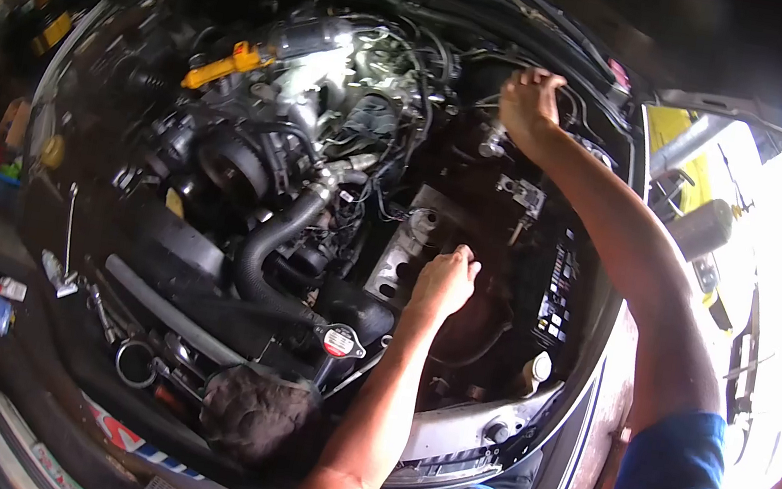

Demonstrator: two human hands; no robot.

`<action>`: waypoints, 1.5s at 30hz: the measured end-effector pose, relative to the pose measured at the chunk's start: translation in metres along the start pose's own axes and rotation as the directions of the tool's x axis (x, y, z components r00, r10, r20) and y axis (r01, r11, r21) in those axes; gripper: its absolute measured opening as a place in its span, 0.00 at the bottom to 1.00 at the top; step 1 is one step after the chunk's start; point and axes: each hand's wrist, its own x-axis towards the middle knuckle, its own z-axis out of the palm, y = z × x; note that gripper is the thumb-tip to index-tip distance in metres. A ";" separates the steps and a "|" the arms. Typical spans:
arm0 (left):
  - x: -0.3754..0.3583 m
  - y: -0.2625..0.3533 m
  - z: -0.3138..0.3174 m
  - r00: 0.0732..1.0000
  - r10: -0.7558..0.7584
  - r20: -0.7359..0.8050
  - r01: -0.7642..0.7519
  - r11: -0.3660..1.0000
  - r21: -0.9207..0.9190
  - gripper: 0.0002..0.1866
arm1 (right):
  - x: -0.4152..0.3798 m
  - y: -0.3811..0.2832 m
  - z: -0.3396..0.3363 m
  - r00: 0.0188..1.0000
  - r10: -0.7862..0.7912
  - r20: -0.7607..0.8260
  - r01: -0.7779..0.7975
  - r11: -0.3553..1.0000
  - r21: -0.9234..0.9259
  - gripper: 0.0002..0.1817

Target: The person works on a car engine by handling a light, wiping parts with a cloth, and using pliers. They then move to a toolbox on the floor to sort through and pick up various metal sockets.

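Note:
My left hand is above the dark bay beside the perforated metal bracket, its fingers curled closed. Whatever it may hold is too small or hidden to make out. Farther back, my right hand is at the rear corner of the engine bay, near thin metal pipes and a metal fitting. Its fingers are bent closed, and what lies under them is hidden. Between the two hands sits a small metal valve block. The open fuse box stands to the right.
A yellow-handled work light shines on the engine. A thick black hose runs to the radiator cap. Along the front lie a dark cloth, a ratchet and a ring-shaped clamp. The fender edge bounds the right side.

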 end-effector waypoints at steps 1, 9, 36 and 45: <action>-0.002 0.006 -0.003 1.000 -0.018 0.005 0.017 0.999 0.042 0.15 | -0.005 0.003 0.006 0.999 0.015 0.038 -0.013 0.999 -0.045 0.18; 0.002 -0.008 0.018 0.997 0.049 -0.065 -0.047 0.998 0.032 0.15 | -0.033 0.079 0.062 0.915 -0.038 0.401 -0.120 0.924 0.362 0.16; -0.004 -0.003 0.004 0.997 0.020 0.073 -0.030 0.990 0.135 0.18 | -0.233 -0.192 -0.315 0.860 -0.178 -0.479 0.511 0.293 0.808 0.46; -0.005 -0.036 -0.017 0.980 0.063 -0.189 -0.039 0.991 0.128 0.17 | -0.215 -0.056 -0.159 0.971 0.237 -0.031 0.060 -0.117 0.991 0.08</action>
